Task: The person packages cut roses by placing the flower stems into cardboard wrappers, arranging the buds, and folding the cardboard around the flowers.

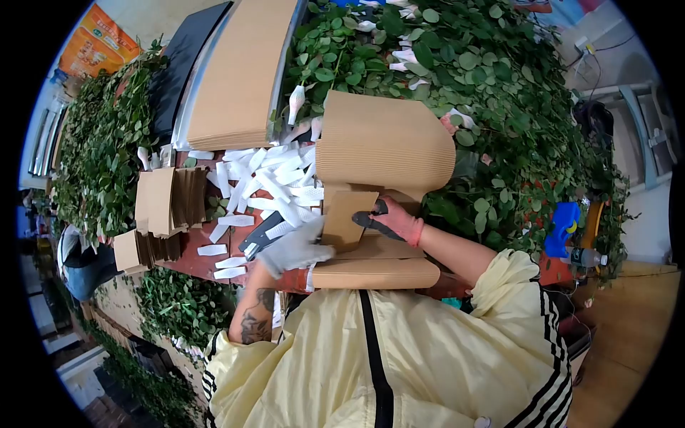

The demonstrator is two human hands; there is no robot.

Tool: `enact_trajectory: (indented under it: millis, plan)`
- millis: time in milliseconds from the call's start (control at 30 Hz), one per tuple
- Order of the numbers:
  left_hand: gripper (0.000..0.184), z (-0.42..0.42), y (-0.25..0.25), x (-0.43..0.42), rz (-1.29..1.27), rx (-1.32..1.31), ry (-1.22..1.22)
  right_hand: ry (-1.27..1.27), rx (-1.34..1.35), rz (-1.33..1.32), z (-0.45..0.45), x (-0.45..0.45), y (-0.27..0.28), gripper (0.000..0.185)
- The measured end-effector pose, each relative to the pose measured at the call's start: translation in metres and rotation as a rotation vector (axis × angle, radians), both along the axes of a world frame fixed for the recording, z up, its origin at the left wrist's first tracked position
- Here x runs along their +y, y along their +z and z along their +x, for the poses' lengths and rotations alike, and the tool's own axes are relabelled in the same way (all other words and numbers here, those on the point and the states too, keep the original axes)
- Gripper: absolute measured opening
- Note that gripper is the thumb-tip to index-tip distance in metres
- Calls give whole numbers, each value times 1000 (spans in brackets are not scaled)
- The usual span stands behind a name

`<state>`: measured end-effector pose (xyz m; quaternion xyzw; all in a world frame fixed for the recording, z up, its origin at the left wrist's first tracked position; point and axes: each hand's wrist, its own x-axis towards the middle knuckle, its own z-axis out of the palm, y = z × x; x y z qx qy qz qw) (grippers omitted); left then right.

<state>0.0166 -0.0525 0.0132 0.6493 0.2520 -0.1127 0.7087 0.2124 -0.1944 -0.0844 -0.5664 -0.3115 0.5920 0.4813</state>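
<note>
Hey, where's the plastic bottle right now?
In the head view, the plastic bottle is toward the right, by the blue object's lower right corner, well right of the right hand.

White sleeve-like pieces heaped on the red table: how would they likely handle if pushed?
The white sleeve-like pieces are probably light for their size, since they look thin. They may be soft and squashable, as several look flattened. Pushing the heap would likely scatter it, because the pieces overlap loosely.
</note>
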Motion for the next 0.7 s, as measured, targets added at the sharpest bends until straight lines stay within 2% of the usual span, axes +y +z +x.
enact_trajectory:
  millis: [33, 67, 100, 133, 167, 200, 233, 267, 333, 367, 467, 500, 567, 600, 667, 700]
  plan:
    - [36, -11, -7, 6, -34, -1, -29, -4, -4, -2, 0, -1, 2, 28]
    - [34, -22, -55, 7, 82, -169, 113, -66, 80, 49, 1, 0, 5, 28]
    - [34, -18, -48, 6, 83, -169, 107, -130, 163, 104, 0, 1, 11, 27]
    - [42, -12, -34, 5, 344, 52, -12, 2, 21, 175, 2, 4, 22, 33]
    - [50, -9, -26, 5, 602, 274, -131, 2, 20, 177, 6, 4, 13, 33]
    - [55, -13, -59, 2, 553, 284, -168, -67, 355, 74, 10, 4, -2, 40]
    - [55, -14, -60, 0, 554, 277, -164, -133, 686, -34, 11, 6, -1, 48]
    - [53, -14, -61, -2, 404, 290, -101, -123, 746, -145, 15, 5, 2, 58]
    - [49, -16, -71, -6, 130, 230, 60, -144, 703, -113, 18, 1, -10, 57]
    - [49, -18, -78, -7, 129, 223, 60, -161, 665, -82, 18, -1, -16, 55]
    - [43, -16, -82, -5, 235, 132, 28, -132, 577, -89, 19, -2, -20, 55]
    - [41, -12, -81, -6, 320, 133, 94, -123, 548, -91, 19, -3, -24, 54]
    - [39, -7, -82, -7, 408, 129, 162, -145, 710, 110, 20, -3, -33, 42]
    - [39, -5, -86, -7, 453, 163, 154, -142, 705, 113, 19, -4, -19, 42]
    - [39, -2, -86, -5, 498, 196, 152, 13, -266, 24, 10, -3, 39, 29]
    - [40, -2, -82, -6, 519, 202, 151, 20, -265, 19, 11, -7, 58, 29]
